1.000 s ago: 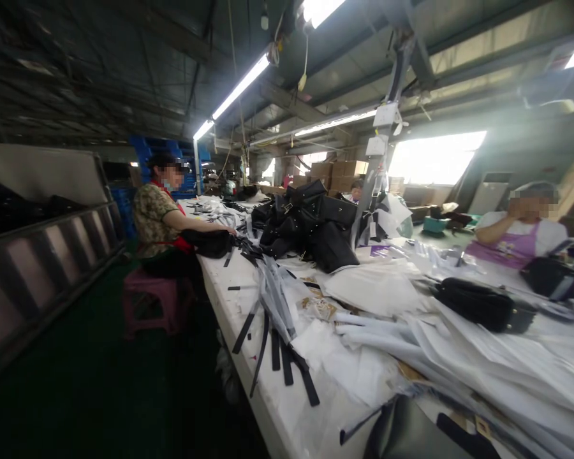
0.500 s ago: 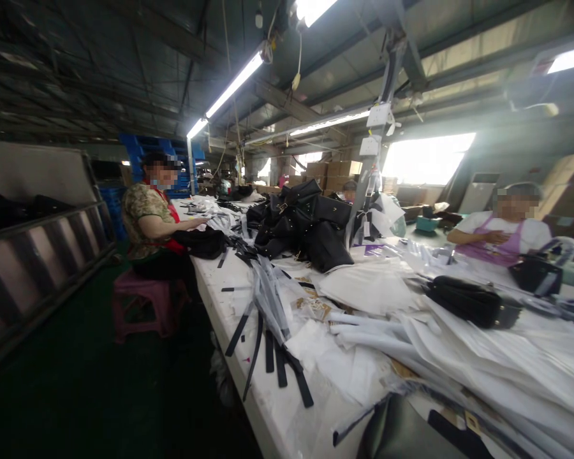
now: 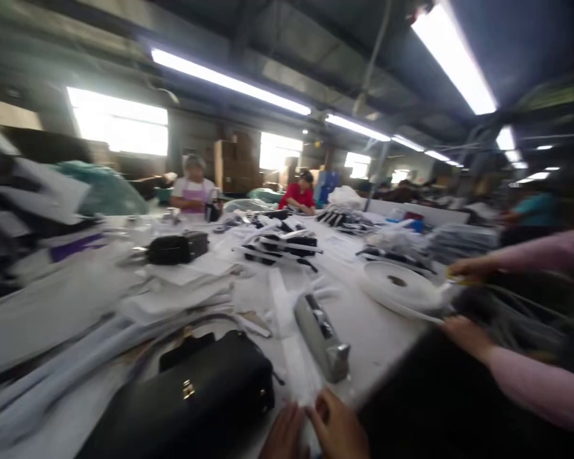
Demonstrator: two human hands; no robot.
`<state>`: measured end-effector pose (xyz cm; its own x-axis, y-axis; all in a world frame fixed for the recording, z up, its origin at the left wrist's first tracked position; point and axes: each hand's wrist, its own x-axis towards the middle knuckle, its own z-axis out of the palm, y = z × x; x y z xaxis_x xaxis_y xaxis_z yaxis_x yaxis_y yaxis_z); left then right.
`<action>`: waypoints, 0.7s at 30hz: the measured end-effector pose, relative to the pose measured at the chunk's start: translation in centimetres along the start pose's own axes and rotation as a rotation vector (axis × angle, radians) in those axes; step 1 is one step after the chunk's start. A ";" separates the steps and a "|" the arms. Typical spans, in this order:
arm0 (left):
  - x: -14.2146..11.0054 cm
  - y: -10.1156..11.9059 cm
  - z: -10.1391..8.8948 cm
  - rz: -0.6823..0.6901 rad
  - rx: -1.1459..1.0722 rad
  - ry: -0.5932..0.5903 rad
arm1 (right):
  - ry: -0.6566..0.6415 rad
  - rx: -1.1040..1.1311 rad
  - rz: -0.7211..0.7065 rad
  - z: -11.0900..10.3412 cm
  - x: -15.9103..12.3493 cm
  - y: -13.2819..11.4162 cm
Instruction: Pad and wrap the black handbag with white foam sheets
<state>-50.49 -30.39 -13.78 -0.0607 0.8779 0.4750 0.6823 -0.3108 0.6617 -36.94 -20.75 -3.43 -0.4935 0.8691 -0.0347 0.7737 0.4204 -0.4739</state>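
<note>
1. White table [image 3: 373, 341], seen with 12 o'clock straight ahead of the wearer, spreads from the hands out toward 12, with its near edge slanting off toward 2.
2. Black bag [image 3: 210, 386] lies between 9 and 10 o'clock of the hands, its long axis running roughly from 8 to 2; the left hand is nearer to it.
3. White strip [image 3: 293, 357] matters most: it lies flat, its long axis leading from the fingertips to between 11 and 12, near end between the hands.
4. Grey tape dispenser [image 3: 312, 335] stands just beside the strip, at about 12 o'clock, its long axis tilted toward 11; the right hand is nearer.
5. Right hand [image 3: 340, 428] curls thumb and fingers narrowly by the strip's near end; left hand [image 3: 283, 435] extends its fingers alongside, close by. Blur hides whether either grips the strip; I cannot tell.
</note>
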 end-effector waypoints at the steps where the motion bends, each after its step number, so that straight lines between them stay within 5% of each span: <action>1: 0.0 -0.9 0.6 0.021 0.006 0.003 | 0.037 0.050 0.016 -0.1 -0.2 -0.2; 5: -0.8 -2.9 0.8 0.172 0.369 0.194 | 0.135 0.117 0.058 0.0 -0.6 -1.6; 8: -1.1 -2.3 -0.3 0.247 0.507 0.164 | 0.151 0.132 0.048 0.3 -1.0 -1.9; 15: -1.0 1.9 -1.1 0.118 0.580 0.117 | 0.106 0.148 0.002 -0.3 -1.2 -1.1; 21: -1.0 1.9 -1.0 0.117 0.600 0.127 | 0.075 0.152 -0.012 -0.5 -0.9 -0.9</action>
<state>-49.86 -32.24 -12.46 -0.0216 0.7887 0.6144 0.9779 -0.1113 0.1772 -36.99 -21.77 -2.57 -0.4665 0.8838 0.0351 0.6962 0.3914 -0.6017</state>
